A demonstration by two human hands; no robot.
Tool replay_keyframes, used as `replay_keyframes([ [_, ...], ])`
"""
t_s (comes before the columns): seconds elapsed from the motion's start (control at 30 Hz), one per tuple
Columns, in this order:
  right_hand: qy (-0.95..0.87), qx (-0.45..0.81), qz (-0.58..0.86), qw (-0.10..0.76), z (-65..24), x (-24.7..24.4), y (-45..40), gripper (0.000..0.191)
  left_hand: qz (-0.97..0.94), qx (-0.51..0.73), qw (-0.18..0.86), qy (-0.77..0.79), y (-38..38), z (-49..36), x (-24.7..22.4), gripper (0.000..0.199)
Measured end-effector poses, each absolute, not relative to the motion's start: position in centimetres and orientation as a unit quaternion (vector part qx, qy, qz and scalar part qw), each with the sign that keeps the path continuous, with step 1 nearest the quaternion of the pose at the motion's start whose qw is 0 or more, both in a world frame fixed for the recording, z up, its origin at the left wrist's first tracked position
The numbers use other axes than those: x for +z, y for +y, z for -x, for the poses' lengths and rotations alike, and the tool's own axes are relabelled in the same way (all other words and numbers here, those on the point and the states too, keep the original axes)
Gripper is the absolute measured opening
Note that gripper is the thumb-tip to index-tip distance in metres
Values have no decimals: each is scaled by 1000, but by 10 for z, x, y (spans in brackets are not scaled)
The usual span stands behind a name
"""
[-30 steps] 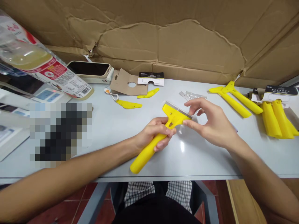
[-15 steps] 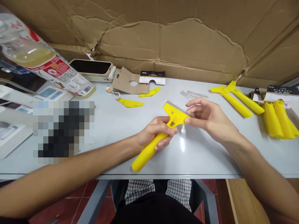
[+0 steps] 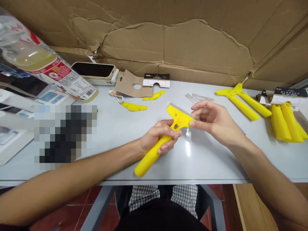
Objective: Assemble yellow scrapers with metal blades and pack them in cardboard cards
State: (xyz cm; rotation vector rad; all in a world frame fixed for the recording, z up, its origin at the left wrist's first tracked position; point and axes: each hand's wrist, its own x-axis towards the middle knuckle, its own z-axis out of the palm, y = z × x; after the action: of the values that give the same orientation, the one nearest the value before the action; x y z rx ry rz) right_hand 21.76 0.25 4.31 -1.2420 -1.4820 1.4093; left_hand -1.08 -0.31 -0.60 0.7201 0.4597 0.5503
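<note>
A yellow scraper (image 3: 152,156) lies tilted in my left hand (image 3: 163,134), whose fingers wrap round its handle just below the head. Along the head's far edge runs a thin metal blade (image 3: 181,110). My right hand (image 3: 211,118) pinches the right end of the head, thumb on the near face and fingers behind the blade. Beyond it, loose metal blades (image 3: 202,97) rest on the table. Two flat yellow head pieces (image 3: 133,106) lie further back, one beside a white cord loop with an orange end (image 3: 112,92).
At right are yellow scraper handles (image 3: 252,107), with more (image 3: 280,123) by black-and-white card packaging (image 3: 288,93). Brown card (image 3: 127,85), a phone (image 3: 93,70) and a large drink bottle (image 3: 62,75) stand behind and left. A cardboard wall (image 3: 144,41) closes the back. A blurred patch (image 3: 64,134) hides something.
The scraper and both hands have shifted very slightly left in view. My grip on the handle and the pinch at the head look the same.
</note>
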Motion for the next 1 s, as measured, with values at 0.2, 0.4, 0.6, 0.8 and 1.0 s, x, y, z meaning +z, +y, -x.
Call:
replay_keyframes([
  [0.2,-619,534,455,353,-223,46,8,51,-352,270,869,220,-2,12,-4,19],
  [0.4,-788,207,555,166,-277,67,18,40,-359,289,859,222,3,16,-1,19],
  [0.6,-693,114,708,-80,-351,64,31,35,-351,334,843,233,14,24,4,17],
  [0.8,-676,112,726,-51,-362,58,39,22,-354,351,833,242,14,23,9,17],
  [1.0,-683,168,702,-110,-354,61,50,12,-346,353,830,258,11,20,10,17],
])
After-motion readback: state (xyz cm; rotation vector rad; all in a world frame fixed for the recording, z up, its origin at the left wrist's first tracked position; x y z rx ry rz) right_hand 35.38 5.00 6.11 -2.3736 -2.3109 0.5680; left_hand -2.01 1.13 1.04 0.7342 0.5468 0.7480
